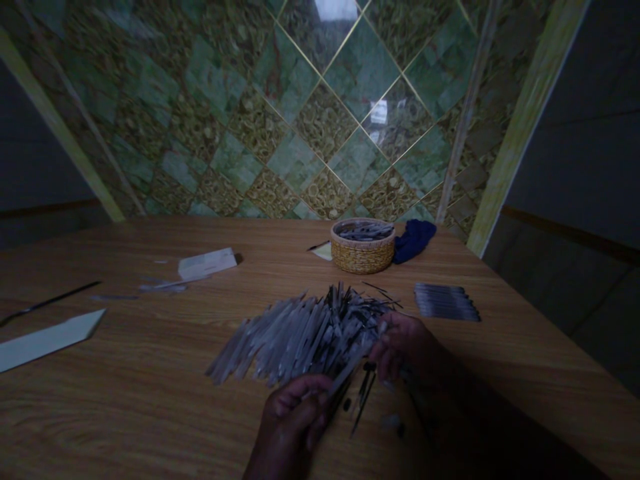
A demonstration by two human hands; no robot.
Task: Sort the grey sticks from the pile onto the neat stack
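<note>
A slender translucent tube point(349, 373), like a pen barrel, slants between my two hands. My left hand point(297, 417) is closed around its lower end. At its upper end, the fingers of my right hand point(407, 343) pinch it; a small pale piece shows at those fingertips, too dim to name. Just behind the hands, a large pile of similar translucent tubes point(285, 340) spreads out, with thin black sticks mixed in on its right side. Several loose black sticks point(365, 400) and a small black piece point(347, 405) are on the table beneath my hands.
Behind the pile stands a woven basket point(363, 258) full of tubes, beside a dark blue cloth point(415, 240). To the right, pen-like tubes point(445, 302) lie in a neat row. Leftward are a white box point(207, 263), clear strips point(165, 287), a pale flat strip point(50, 340) and a black rod point(60, 298).
</note>
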